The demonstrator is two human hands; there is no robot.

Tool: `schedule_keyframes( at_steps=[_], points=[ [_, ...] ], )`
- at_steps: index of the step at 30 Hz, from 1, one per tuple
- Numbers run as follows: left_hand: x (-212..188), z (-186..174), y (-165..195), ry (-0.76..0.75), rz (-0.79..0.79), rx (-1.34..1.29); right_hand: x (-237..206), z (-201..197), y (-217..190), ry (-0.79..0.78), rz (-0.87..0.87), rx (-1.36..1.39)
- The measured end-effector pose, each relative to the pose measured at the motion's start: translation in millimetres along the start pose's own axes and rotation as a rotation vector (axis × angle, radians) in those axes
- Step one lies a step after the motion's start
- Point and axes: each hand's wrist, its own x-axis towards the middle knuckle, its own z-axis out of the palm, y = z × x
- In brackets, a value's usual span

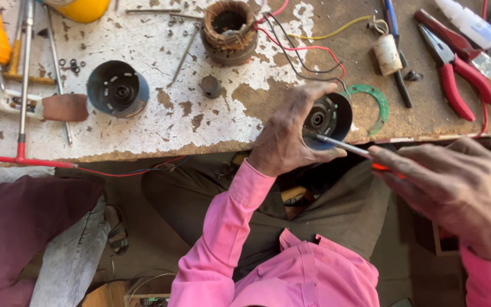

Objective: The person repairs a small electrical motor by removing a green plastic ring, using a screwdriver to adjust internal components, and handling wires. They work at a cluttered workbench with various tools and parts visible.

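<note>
Workbench point(200, 113) | left hand point(285, 136) cups motor cap point(328, 119) (tilted) | right hand point(456, 193) grips screwdriver point(342, 146)

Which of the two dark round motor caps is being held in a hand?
The right-hand cap, gripped by the left hand; the other cap lies alone on the table.

Worn wooden workbench point(200, 122) with flaking white paint, warm daylight, dim, perhaps earthen floor point(149, 239) below
</note>
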Motion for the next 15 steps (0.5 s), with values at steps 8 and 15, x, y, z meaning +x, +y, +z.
schedule_keyframes(
  at_steps=[8,15],
  points=[
    [3.4,1.6,1.1,-0.019,-0.051,-0.068,-5.2,-17.8,2.1,-0.026,0.058,-0.064],
    [5.3,-7.3,10.5,0.019,0.112,0.103,2.7,-27.2,-11.1,0.016,0.057,-0.142]
  ],
)
